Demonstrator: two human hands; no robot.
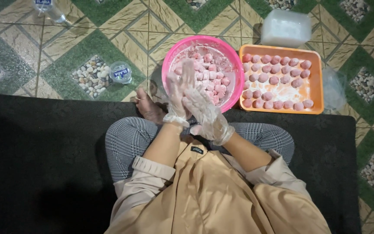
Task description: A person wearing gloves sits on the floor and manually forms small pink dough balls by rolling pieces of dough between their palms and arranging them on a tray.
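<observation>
On the tiled floor with green and pebble squares, you sit on a black mat (44, 164), the pink bowl (234, 60) of floured pink balls (213, 76) just before your knees and an orange tray (317, 82) of more balls touching its right side. Your left hand (179, 93) and right hand (206, 115), both in clear gloves, press palm to palm over the bowl's near edge. I cannot tell if a ball is between them, because the palms hide it.

The bowl (203, 43) is bright pink, and the balls (276, 69) are dusty pink with white powder. The tray (316, 82) is orange. The floor (122, 26) has green and tan diamonds (with pebble squares). The mat (35, 164) is black. The trousers (128, 138) are grey checks.
</observation>
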